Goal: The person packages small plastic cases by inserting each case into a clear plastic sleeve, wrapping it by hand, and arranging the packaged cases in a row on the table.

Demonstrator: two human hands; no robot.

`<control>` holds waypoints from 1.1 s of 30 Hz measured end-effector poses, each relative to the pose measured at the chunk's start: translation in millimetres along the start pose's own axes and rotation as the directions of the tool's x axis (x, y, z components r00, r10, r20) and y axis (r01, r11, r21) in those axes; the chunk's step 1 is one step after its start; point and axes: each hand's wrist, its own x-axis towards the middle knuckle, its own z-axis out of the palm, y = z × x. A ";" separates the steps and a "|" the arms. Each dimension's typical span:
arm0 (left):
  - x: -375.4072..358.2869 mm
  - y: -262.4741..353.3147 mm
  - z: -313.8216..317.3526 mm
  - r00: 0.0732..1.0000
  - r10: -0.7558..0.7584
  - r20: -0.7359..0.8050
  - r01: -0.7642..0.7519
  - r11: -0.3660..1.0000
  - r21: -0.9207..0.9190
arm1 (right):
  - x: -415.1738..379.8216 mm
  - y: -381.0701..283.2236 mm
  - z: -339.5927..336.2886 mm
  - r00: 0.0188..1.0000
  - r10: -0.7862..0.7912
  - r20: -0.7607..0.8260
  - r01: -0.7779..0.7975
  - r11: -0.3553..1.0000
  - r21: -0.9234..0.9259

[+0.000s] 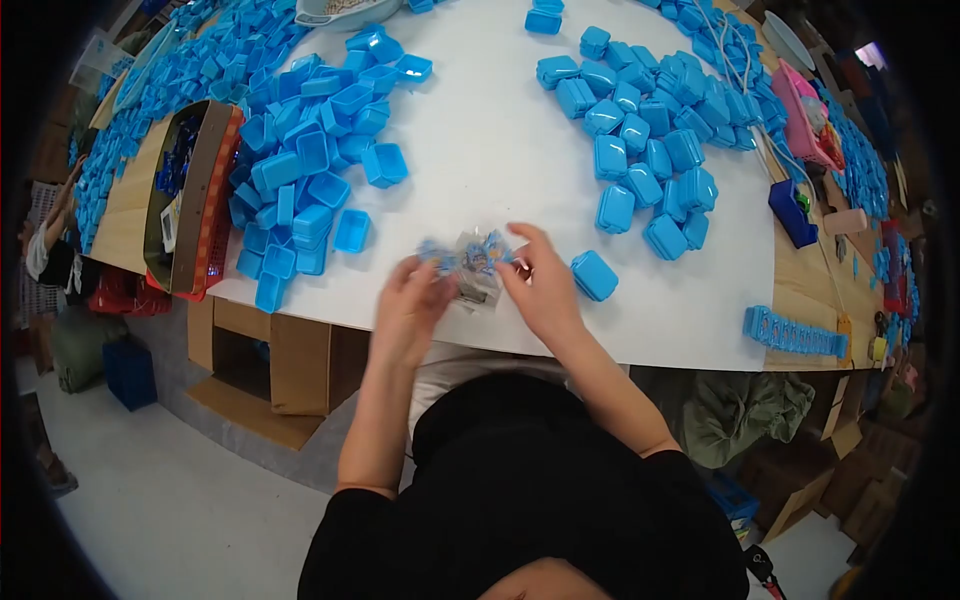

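Head view: no writing can be read on anything.
Left hand (408, 305): fingers curled, pinching the left edge of the clear plastic packet (472, 262).
Right hand (545, 285): gripping its right edge.
Packet: just above the white table (480, 140) edge, closed blue case (594, 275) beside it.

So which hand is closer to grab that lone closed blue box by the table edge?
Probably the right hand: the closed blue box lies just beside it, while the left hand sits across the clear packet.

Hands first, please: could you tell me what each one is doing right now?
Left hand: closed on the clear packet.
Right hand: closed on the same clear packet.
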 end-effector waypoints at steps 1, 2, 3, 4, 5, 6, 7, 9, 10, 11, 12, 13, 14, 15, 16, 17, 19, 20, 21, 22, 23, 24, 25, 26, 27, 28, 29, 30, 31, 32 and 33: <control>1.9 3.5 -13.4 0.997 0.052 -0.058 -0.056 0.997 -0.059 | 4.0 6.9 4.4 0.999 0.018 0.033 -0.014 0.992 -0.125; 1.1 6.7 -17.3 0.997 0.049 -0.061 -0.053 0.997 -0.057 | 4.3 16.0 9.5 0.999 0.022 0.035 -0.017 0.992 -0.123; -1.0 11.5 -20.9 0.995 0.069 -0.072 -0.074 0.994 -0.074 | 3.4 26.7 16.0 0.990 -0.132 -0.047 0.116 0.963 -0.243; -1.7 17.7 -23.0 0.992 0.098 -0.084 -0.106 0.990 -0.094 | 4.0 35.2 20.9 0.948 -0.300 -0.105 0.243 0.897 -0.370; -1.5 23.8 -24.2 0.987 0.130 -0.094 -0.140 0.984 -0.114 | 4.2 41.6 23.5 0.872 -0.468 -0.141 0.348 0.796 -0.495; -2.3 27.9 -26.4 0.982 0.157 -0.106 -0.170 0.977 -0.131 | 1.1 47.5 24.7 0.769 -0.621 -0.153 0.420 0.671 -0.612; -1.6 27.6 -26.9 0.986 0.152 -0.067 -0.160 0.978 -0.132 | -8.0 43.8 14.4 0.734 -0.641 -0.225 0.406 0.680 -0.611; 0.1 20.1 -14.8 0.988 0.153 -0.031 -0.156 0.978 -0.138 | -28.6 43.9 -19.7 0.657 -0.662 -0.360 0.308 0.672 -0.673; -0.9 15.6 -4.3 0.990 0.131 -0.051 -0.135 0.987 -0.086 | -36.5 43.1 -31.5 0.668 -0.621 -0.409 0.221 0.691 -0.688; -1.1 10.8 4.4 0.992 0.107 -0.069 -0.109 0.993 -0.034 | -42.7 43.6 -40.3 0.673 -0.578 -0.461 0.128 0.706 -0.697; 2.9 1.4 4.8 0.997 0.075 -0.027 -0.077 0.996 -0.052 | -47.3 50.7 -43.9 0.674 -0.577 -0.462 0.129 0.707 -0.696; 10.3 -5.8 7.0 0.998 0.051 0.024 -0.049 0.996 -0.068 | -47.4 61.0 -46.8 0.714 -0.519 -0.471 0.169 0.780 -0.602; 14.0 -7.2 15.8 0.998 0.057 0.035 -0.054 0.996 -0.068 | -46.5 71.3 -50.0 0.753 -0.460 -0.471 0.201 0.842 -0.501; 15.1 -9.1 23.9 0.998 -0.002 0.056 0.006 0.997 -0.072 | -48.0 80.0 -52.1 0.795 -0.396 -0.459 0.221 0.894 -0.390; 15.0 -10.4 30.7 0.996 -0.058 0.072 0.063 0.995 -0.075 | -48.7 86.6 -53.5 0.837 -0.334 -0.434 0.234 0.934 -0.269; 12.5 -11.5 35.9 0.996 -0.058 0.069 0.063 0.996 -0.069 | -52.4 78.6 -54.2 0.880 -0.211 -0.426 0.240 0.971 0.016; 8.0 -12.0 48.6 0.991 -0.100 0.088 0.105 0.993 -0.060 | -63.9 53.1 -50.2 0.917 -0.093 -0.387 0.223 0.925 0.307; 7.3 -11.7 56.3 0.987 -0.120 0.104 0.127 0.990 -0.057 | -71.5 40.8 -45.2 0.923 -0.184 -0.339 0.279 0.925 0.259; 6.7 -11.4 62.9 0.983 -0.140 0.122 0.148 0.988 -0.055 | -75.2 32.7 -41.4 0.919 -0.272 -0.284 0.337 0.917 0.211; 4.9 -10.9 66.8 0.982 -0.140 0.125 0.147 0.988 -0.049 | -74.8 28.1 -37.8 0.917 -0.273 -0.290 0.340 0.916 0.213; 1.9 -10.3 68.8 0.980 -0.117 0.162 0.122 0.992 -0.022 | -73.0 23.4 -33.5 0.885 -0.348 -0.309 0.392 0.915 0.093; -1.5 -9.7 70.3 0.975 -0.095 0.199 0.096 0.995 0.003 | -70.4 19.0 -29.9 0.849 -0.423 -0.316 0.436 0.899 -0.031; -4.0 -9.0 72.2 0.969 -0.071 0.238 0.067 0.997 0.024 | -66.9 15.3 -28.4 0.809 -0.499 -0.312 0.474 0.867 -0.157; -7.0 -8.7 73.6 0.960 -0.051 0.277 0.040 0.998 0.043 | -65.8 13.7 -28.0 0.767 -0.569 -0.297 0.499 0.820 -0.282; -10.6 -8.9 74.3 0.959 -0.053 0.278 0.043 0.998 0.042 | -66.1 13.6 -28.4 0.768 -0.567 -0.298 0.496 0.821 -0.283; -14.8 -9.5 74.8 0.946 0.034 0.323 -0.086 0.985 0.147 | -66.9 13.8 -28.8 0.767 -0.566 -0.304 0.500 0.823 -0.270; -19.7 -10.2 74.9 0.919 0.111 0.378 -0.214 0.946 0.243 | -68.8 14.1 -29.0 0.767 -0.561 -0.312 0.501 0.827 -0.256; -22.3 -9.8 76.2 0.878 0.183 0.443 -0.347 0.880 0.324 | -68.1 13.7 -29.8 0.762 -0.563 -0.321 0.507 0.826 -0.245; -24.8 -9.5 76.9 0.825 0.242 0.511 -0.473 0.791 0.389 | -68.0 13.4 -30.0 0.758 -0.563 -0.328 0.513 0.826 -0.232; -27.0 -11.1 79.3 0.824 0.241 0.512 -0.472 0.792 0.387 | -67.8 13.8 -29.9 0.758 -0.563 -0.329 0.511 0.826 -0.235; -29.0 -15.0 84.3 0.837 0.281 0.468 -0.486 0.776 0.403 | -66.9 14.9 -29.6 0.715 -0.608 -0.344 0.537 0.793 -0.287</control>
